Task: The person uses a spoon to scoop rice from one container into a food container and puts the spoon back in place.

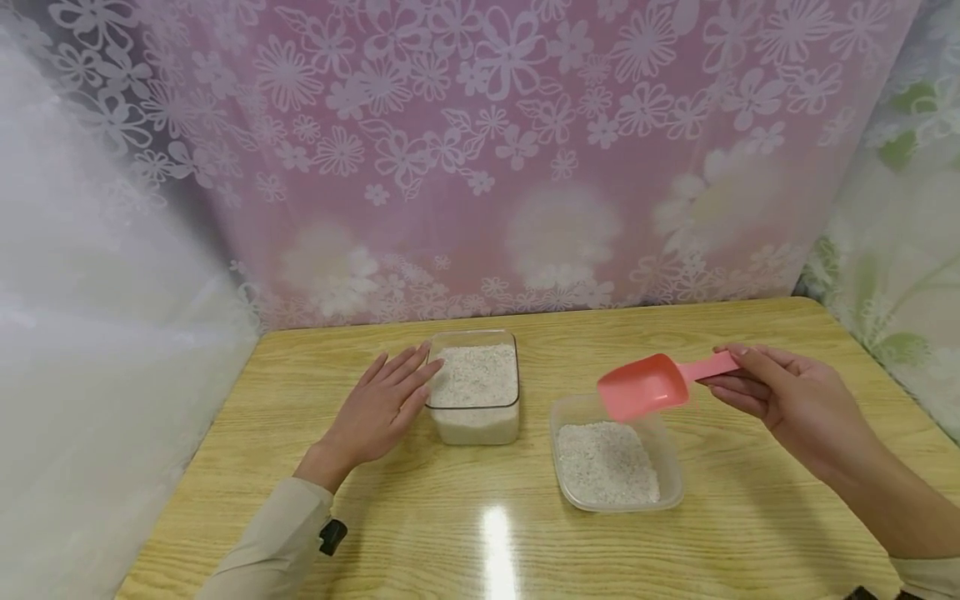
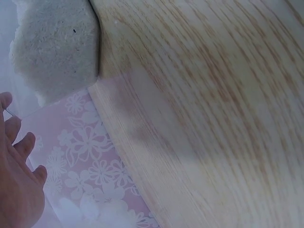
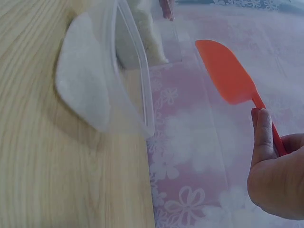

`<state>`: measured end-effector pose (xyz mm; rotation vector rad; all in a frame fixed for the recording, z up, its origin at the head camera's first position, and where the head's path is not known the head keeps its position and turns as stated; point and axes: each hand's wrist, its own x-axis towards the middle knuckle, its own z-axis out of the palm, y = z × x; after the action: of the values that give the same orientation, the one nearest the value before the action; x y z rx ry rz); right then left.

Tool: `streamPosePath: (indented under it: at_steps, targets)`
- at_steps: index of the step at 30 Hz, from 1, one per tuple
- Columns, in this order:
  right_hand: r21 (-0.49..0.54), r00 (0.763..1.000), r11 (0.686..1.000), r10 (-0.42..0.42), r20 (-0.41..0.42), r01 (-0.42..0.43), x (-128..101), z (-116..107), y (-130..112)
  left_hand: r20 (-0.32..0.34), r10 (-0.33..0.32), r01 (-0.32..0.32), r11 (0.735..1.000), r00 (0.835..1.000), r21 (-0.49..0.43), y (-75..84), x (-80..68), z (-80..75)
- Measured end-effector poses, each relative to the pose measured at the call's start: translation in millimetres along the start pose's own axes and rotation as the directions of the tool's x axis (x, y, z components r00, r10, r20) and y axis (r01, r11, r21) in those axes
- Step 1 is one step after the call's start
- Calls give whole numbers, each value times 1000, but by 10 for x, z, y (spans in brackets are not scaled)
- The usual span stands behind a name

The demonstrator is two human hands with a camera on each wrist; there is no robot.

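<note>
My right hand point(image 1: 780, 392) pinches the handle of a pink plastic scoop point(image 1: 651, 385), whose bowl hangs tilted over the far edge of a low clear container point(image 1: 671, 467) holding a layer of white rice. In the right wrist view the scoop point(image 3: 228, 71) sits beyond that container point(image 3: 128, 71), with my thumb along its handle. My left hand point(image 1: 382, 404) lies flat with straight fingers, fingertips touching the left rim of a taller clear container point(image 1: 474, 421) nearly full of rice. The left wrist view shows that rice container point(image 2: 54, 50) and my fingers point(image 2: 19, 142).
Both containers stand on a light wood-grain table point(image 1: 465, 533) with a glare spot near the front. A pink floral curtain point(image 1: 487, 150) hangs behind the table, and pale sheeting point(image 1: 90, 333) closes in the left side.
</note>
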<state>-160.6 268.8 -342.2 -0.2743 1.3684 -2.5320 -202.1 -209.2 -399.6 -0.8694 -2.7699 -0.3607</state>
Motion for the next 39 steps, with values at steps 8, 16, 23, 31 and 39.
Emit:
streamPosePath:
  at_steps: [8,16,23,31,39]
  targets:
    - [-14,1000,1000,-9,-29,9,238,223,27,-17,21,-21,999,1000,25,-10,1,5]
    - [14,1000,1000,22,-14,-22,500,414,83,-7,6,-6,999,1000,33,-8,-3,-9]
    - [-32,998,999,23,-53,-24,686,581,188,6,10,-11,999,1000,40,10,4,-30]
    - [-61,996,997,35,-84,-40,826,706,294,16,23,-23,999,1000,43,6,12,-22]
    - [-218,996,976,5,-87,-24,971,889,496,14,17,-17,999,1000,43,-8,10,-21]
